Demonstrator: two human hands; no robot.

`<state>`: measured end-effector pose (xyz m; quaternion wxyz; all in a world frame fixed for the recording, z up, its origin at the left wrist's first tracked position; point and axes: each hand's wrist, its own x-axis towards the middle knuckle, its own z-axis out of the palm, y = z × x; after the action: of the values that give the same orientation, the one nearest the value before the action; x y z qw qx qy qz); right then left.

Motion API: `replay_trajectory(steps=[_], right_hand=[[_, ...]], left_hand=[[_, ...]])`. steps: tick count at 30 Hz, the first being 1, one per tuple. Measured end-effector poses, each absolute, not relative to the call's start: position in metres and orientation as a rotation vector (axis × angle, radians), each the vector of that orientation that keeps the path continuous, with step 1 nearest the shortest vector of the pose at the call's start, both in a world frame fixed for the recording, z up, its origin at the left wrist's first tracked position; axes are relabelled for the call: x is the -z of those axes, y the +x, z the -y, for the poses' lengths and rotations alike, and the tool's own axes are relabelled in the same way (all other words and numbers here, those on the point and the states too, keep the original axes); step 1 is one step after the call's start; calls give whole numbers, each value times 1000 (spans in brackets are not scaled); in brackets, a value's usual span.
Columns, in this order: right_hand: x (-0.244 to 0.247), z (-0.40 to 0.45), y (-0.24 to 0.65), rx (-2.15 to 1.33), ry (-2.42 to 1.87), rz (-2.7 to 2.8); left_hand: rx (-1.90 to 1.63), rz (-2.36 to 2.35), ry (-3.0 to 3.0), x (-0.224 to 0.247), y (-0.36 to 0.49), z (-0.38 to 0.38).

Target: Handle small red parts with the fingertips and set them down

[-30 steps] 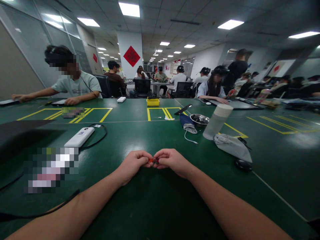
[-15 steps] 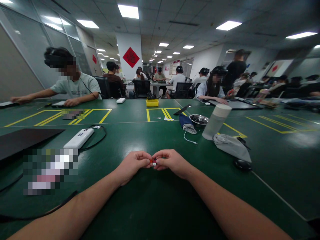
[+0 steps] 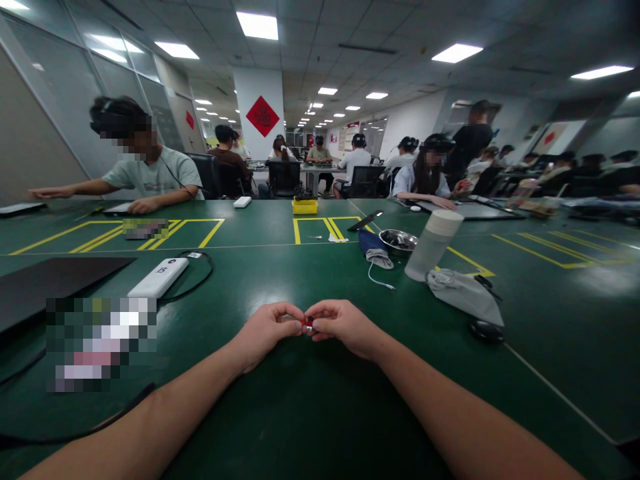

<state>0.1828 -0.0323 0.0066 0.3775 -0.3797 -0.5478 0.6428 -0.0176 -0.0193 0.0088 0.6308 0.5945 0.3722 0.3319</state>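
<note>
Left hand (image 3: 267, 330) and right hand (image 3: 345, 325) are pinching a small red-orange item (image 3: 309, 322) over the table (image 3: 310, 407).
Item is sitting between them, toward the near edge; handling is looking unfinished, whether one piece or two not showing clearly.

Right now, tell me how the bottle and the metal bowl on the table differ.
Shape: the bottle is tall and narrow; the metal bowl is low and wide.
Surface: the bottle looks pale and cloudy, the bowl shiny silver.
Top: the bottle has a pale lid; the bowl is open, with dark things inside.
Both stand on the green table.
</note>
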Motion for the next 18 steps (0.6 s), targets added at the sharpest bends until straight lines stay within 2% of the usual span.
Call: replay_trajectory(steps=[18], right_hand=[[-7,31,182,-1666,-1003,1348]], left_hand=[[-803,-829,1319,-7,-17,19]])
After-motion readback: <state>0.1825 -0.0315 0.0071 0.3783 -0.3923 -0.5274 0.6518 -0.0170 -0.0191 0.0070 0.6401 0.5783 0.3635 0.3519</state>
